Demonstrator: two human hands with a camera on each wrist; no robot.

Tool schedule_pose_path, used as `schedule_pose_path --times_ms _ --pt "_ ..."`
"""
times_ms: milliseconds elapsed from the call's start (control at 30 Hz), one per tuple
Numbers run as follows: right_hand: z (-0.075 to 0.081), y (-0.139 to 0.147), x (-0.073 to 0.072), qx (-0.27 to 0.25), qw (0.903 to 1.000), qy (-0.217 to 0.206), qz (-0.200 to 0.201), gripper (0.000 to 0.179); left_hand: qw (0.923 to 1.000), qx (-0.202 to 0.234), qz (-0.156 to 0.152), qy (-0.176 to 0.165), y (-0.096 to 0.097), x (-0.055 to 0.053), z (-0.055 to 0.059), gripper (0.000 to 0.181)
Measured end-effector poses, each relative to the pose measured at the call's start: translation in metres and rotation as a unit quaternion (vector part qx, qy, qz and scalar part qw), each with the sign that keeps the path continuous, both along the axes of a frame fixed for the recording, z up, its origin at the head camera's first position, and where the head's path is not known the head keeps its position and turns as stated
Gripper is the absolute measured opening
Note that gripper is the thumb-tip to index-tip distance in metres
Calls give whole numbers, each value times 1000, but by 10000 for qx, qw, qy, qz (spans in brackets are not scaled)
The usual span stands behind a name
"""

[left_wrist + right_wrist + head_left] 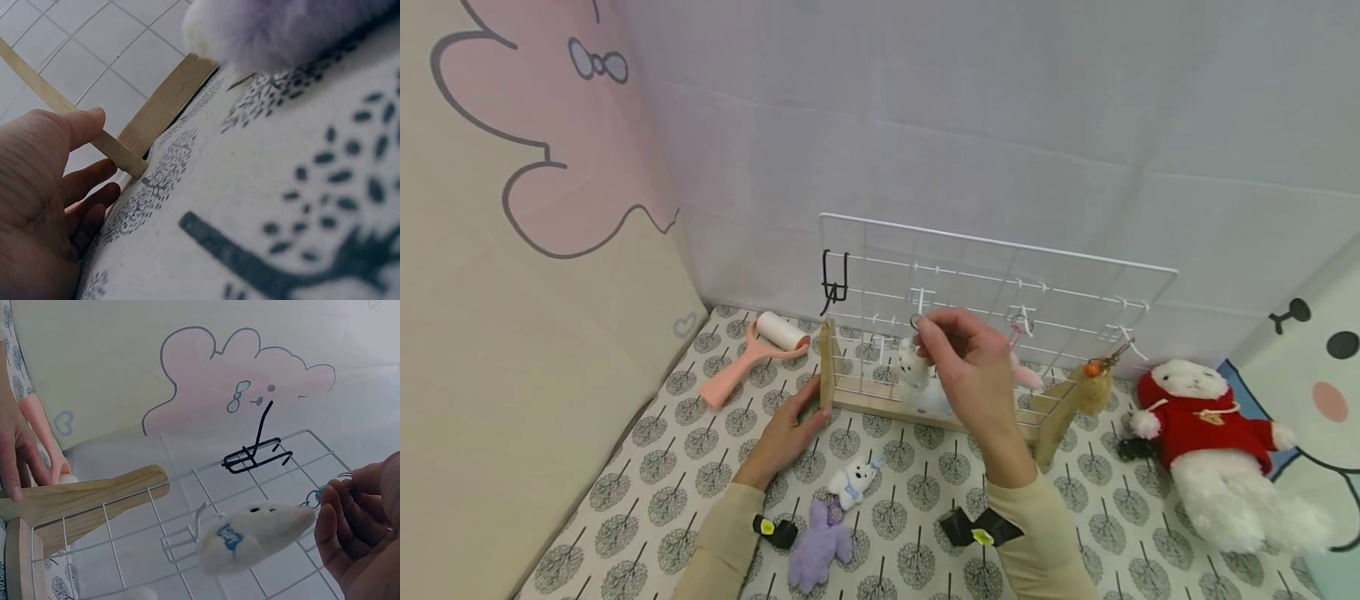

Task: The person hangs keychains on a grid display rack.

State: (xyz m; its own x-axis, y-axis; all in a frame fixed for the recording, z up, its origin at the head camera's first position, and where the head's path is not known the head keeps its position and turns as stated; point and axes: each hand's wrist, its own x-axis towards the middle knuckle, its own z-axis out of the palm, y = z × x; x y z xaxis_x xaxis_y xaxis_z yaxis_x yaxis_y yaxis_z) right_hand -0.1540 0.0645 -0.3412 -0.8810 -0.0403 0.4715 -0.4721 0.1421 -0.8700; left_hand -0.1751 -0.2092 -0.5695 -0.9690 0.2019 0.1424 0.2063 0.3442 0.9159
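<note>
My right hand (973, 367) pinches the metal ring (314, 499) of a white plush keychain (262, 531) with blue lettering on it. The plush hangs from these fingertips in front of a white wire grid rack (1000, 242), near a white hook (921, 300). Part of the plush lies hidden behind the hand in the head view. At the rack's left end, my left hand (786, 437) grips the upright wooden side post (112, 147), thumb on one face and fingers on the other.
A black hook (835, 283), a pink plush (1026, 375) and a tan keychain (1095, 390) are on the rack. A purple plush (820, 546) and small white plush (853, 482) lie in front. A lint roller (745, 367) lies left, a red-hooded plush (1213, 425) right.
</note>
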Motion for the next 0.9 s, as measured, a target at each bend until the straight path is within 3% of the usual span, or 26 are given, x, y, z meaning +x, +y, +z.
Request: schedule_pose_path --times_ms 633,900 --pt "-15 -5 -7 -422 9990 -151 -71 9 9999 -99 24 105 -1 1 -1 69" --pt "-28 -5 3 -596 9974 -124 -390 7 9999 -10 1 154 -2 -1 0 68"
